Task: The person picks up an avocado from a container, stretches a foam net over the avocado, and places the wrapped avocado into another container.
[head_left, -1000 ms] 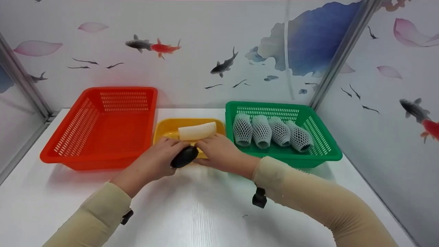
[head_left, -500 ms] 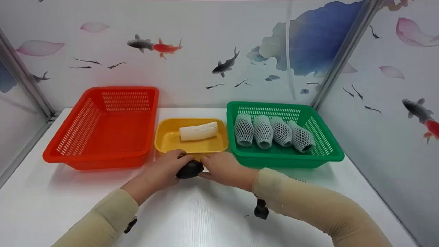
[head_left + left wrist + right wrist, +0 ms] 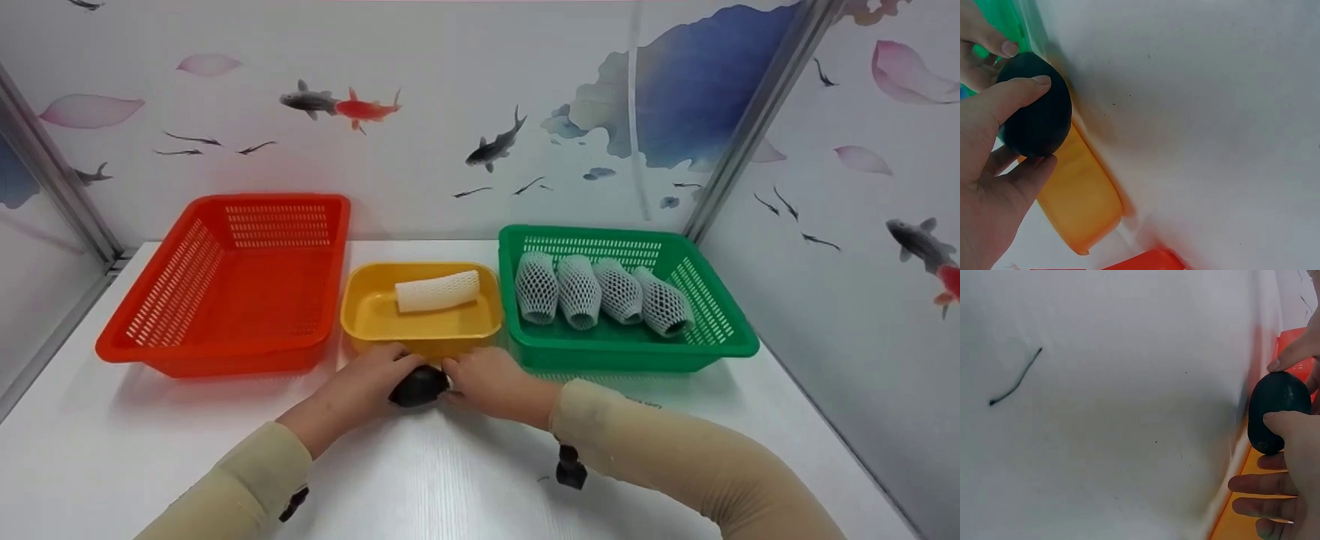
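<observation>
A smooth, dark green, egg-shaped fruit that looks like an avocado (image 3: 418, 386) is between both hands, just in front of the yellow tray (image 3: 349, 330). My left hand (image 3: 369, 379) grips its left side, thumb across the top and fingertips under it, as the left wrist view shows. On the fruit's right end, my right hand (image 3: 487, 381) has its thumb pressed on the skin; its lower fingers extend past the fruit in the right wrist view. A white foam net sleeve (image 3: 437, 292) lies flat inside the yellow tray.
To the left stands a large red basket (image 3: 217, 349). On the right, a green basket (image 3: 630, 352) holds several pieces wrapped in foam net (image 3: 579, 292). Printed white walls (image 3: 420, 172) close off the back and sides of the white table (image 3: 420, 480).
Both hands have drawn the dark fruit back from over the yellow tray, towards the front and slightly right. The tray's near edge, covered by the hands before, shows now.
</observation>
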A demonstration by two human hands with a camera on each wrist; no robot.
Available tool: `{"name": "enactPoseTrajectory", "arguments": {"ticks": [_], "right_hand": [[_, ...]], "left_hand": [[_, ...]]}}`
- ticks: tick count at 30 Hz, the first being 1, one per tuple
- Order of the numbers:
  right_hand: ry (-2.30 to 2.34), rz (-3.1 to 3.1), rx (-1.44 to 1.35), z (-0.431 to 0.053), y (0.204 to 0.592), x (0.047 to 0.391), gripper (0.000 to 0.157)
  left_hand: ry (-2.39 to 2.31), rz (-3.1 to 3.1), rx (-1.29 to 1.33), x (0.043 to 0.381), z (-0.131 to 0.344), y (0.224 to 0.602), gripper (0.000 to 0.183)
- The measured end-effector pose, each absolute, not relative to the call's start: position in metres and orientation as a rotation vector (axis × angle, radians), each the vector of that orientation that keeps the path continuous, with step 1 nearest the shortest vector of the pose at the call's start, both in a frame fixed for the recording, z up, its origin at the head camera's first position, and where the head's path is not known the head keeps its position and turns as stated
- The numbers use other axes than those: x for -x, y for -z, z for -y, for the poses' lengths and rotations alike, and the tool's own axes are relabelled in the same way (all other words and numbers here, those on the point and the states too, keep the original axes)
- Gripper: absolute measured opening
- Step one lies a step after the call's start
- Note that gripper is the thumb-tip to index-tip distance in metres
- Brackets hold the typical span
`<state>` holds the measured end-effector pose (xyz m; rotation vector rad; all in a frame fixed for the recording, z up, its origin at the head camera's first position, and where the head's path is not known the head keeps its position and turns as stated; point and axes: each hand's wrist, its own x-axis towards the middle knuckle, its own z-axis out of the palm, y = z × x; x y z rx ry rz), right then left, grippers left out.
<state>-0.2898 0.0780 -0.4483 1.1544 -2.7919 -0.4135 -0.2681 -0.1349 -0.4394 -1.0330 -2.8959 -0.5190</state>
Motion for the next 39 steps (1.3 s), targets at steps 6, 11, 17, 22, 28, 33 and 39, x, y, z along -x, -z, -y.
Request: {"name": "enactPoseTrajectory", "arguments": {"ticks": [6,11,17,22,28,33,39], "right_hand": [[0.409,2.782,-1.183,-0.081,0.450,0.291,0.037],[0.389,2.731,-1.204,-0.083,0.451,0.291,0.035],[0.385,2.716,-1.219,-0.085,0.448,0.290,0.033],[0.406,2.735,-1.212,-0.085,0.443,0.292,0.032],[0.363,2.757,-1.216,-0.085,0.429,0.289,0.032],[0.259,2.776,-1.198,-0.083,0.415,0.289,0.028],[0.193,2.762,-1.160,-0.079,0.403,0.298,0.023]], "left_hand": [[0.520,2.892,1.036,0.267,0.134,0.441,0.052],[0.461,2.856,1.037,0.266,0.135,0.442,0.051],[0.378,2.848,1.043,0.268,0.137,0.441,0.063],[0.374,2.930,0.932,0.267,0.136,0.433,0.063],[0.288,2.889,0.813,0.266,0.132,0.422,0.046],[0.318,2.915,0.708,0.275,0.125,0.412,0.041],[0.376,2.955,0.619,0.296,0.120,0.405,0.036]]}}
